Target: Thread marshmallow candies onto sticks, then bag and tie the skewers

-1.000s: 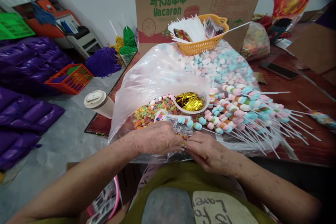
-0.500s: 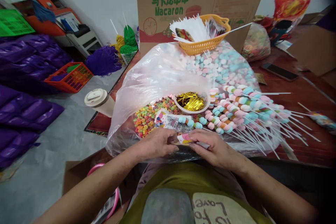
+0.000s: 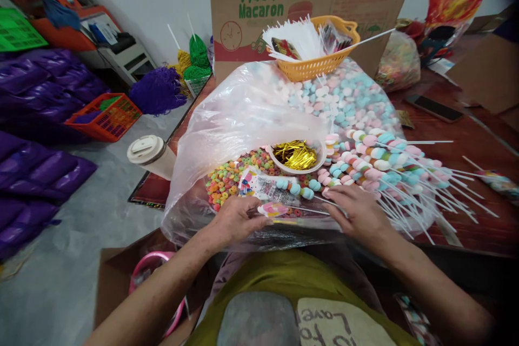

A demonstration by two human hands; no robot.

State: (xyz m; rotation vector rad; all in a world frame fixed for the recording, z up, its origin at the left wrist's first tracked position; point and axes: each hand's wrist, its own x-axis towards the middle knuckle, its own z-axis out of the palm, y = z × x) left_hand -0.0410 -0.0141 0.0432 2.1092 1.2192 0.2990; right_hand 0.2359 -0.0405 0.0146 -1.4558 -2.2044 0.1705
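Note:
My left hand point(image 3: 239, 219) pinches a small pink, yellow and white printed wrapper point(image 3: 274, 209) at the table's near edge. A thin white stick runs from its right end towards my right hand point(image 3: 359, 213). That hand hovers over the stick ends with thumb and fingers apart; whether its fingertips touch a stick is unclear. Just beyond, a marshmallow skewer point(image 3: 295, 189) with blue pieces lies over a clear printed bag point(image 3: 259, 185). Many marshmallow skewers point(image 3: 381, 159) are heaped to the right. Colourful ring-shaped pieces point(image 3: 227, 181) lie on the left.
A white bowl point(image 3: 322, 159) holds gold twist ties. Behind it are a large plastic bag point(image 3: 219, 102), a yellow basket point(image 3: 308, 71) of white sticks and a cardboard box point(image 3: 251, 27). A lidded cup point(image 3: 160, 159) stands left, a phone point(image 3: 433, 108) right.
My right hand has left the wrapper and moved right and slightly up to the skewer sticks. My left hand keeps the wrapper and has shifted slightly left. A stick now shows beside the wrapper.

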